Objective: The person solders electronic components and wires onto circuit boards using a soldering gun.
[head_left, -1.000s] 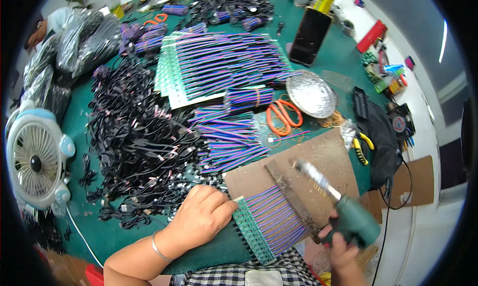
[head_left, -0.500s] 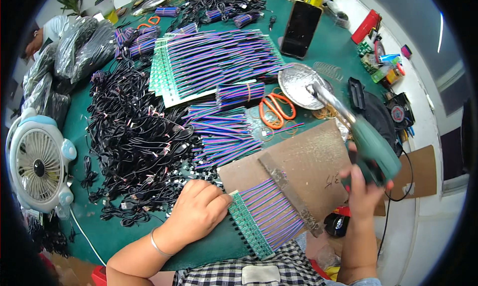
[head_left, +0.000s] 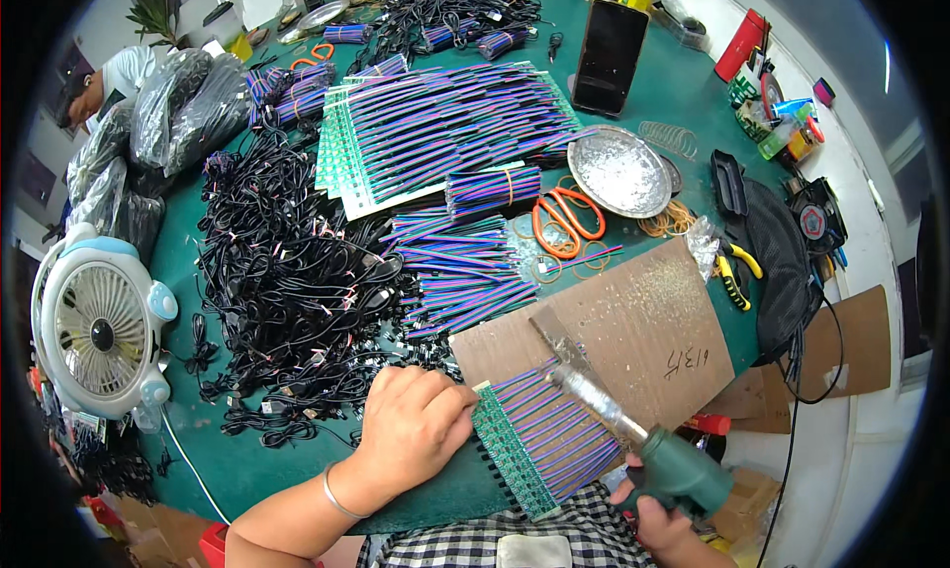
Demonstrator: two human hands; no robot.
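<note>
Far left on the bench [head_left: 247,469]: white desk fan [head_left: 99,326], next to it a big tangle of black cables [head_left: 287,291].

Our left hand [head_left: 411,425] lies palm down, fingers curled loosely, pressing on the left end of a row of green circuit strips [head_left: 510,454]. It pins them flat rather than gripping them. Those strips sit at the near bench edge, just in front of us, with purple-blue ribbon wires [head_left: 554,425] fanning off to the right onto a sheet of brown cardboard [head_left: 633,326].

Behind that: loose bundles of the same wires [head_left: 465,271], and a large fanned stack of finished strips [head_left: 435,133] further back.

Our right hand [head_left: 658,519] is closed tight around the grip of a green heat gun [head_left: 678,469]. We see its metal nozzle [head_left: 589,395] angled up-left, the tip over the ribbon wires. We cannot tell if the tip touches them.

Right of centre: orange scissors [head_left: 564,222], a round metal dish [head_left: 618,170], a dark phone [head_left: 609,44] propped upright behind it. Yellow-handled pliers [head_left: 734,276] lie near the cardboard's right edge, beside a black pouch [head_left: 782,271].
</note>
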